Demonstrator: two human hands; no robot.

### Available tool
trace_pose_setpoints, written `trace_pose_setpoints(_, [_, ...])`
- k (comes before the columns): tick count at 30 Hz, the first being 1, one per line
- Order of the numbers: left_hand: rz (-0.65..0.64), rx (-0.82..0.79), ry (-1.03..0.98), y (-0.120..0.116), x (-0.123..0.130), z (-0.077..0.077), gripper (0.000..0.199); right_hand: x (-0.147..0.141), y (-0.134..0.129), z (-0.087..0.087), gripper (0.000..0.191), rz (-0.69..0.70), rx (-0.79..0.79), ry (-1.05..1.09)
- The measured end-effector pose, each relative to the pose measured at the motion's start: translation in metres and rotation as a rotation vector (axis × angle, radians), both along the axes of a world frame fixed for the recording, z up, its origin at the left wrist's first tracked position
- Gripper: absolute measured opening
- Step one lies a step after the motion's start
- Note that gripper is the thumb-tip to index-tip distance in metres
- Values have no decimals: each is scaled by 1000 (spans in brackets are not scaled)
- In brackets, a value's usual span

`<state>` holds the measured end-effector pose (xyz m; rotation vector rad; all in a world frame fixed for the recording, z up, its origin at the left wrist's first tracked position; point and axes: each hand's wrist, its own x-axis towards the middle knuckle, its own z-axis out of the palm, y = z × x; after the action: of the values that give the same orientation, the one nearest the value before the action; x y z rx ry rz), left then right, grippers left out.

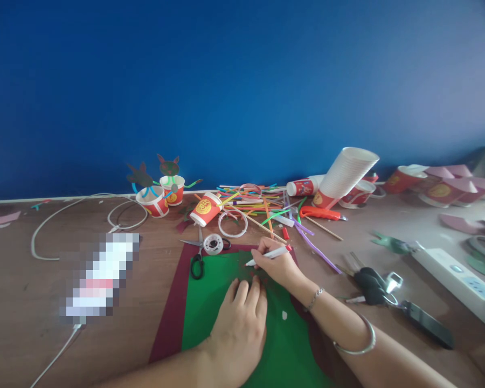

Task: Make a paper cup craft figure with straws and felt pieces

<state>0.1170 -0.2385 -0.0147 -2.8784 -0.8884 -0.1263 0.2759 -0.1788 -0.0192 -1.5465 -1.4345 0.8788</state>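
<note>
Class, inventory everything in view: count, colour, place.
Wall: one, blue, behind
Desk: one, brown, below
Cups: many, red-white, back
Cat faces: two, dark, left
Sticks: many, multicoloured, back centre
Cutter: one, orange, back
Rings: several, mostly white, scattered
Scissors: one, black, centre
Sheet: one, green, over maroon paper
Scraps: several, pink, sides
Device: one, blurred, left
Cabling: some, white, left
Keys: several, black-silver, right
Power strip: one, white, right
Marker: one, white-red, held
Bracelets: two, silver, right arm
Left hand: one, on sheet
Right hand: one, holding marker
</note>
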Motion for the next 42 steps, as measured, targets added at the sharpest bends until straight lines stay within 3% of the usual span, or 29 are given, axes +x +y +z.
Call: trace_pose_setpoints(42, [13,1,-26,0,1,2,46,-1,-1,2,24,25,-43,38])
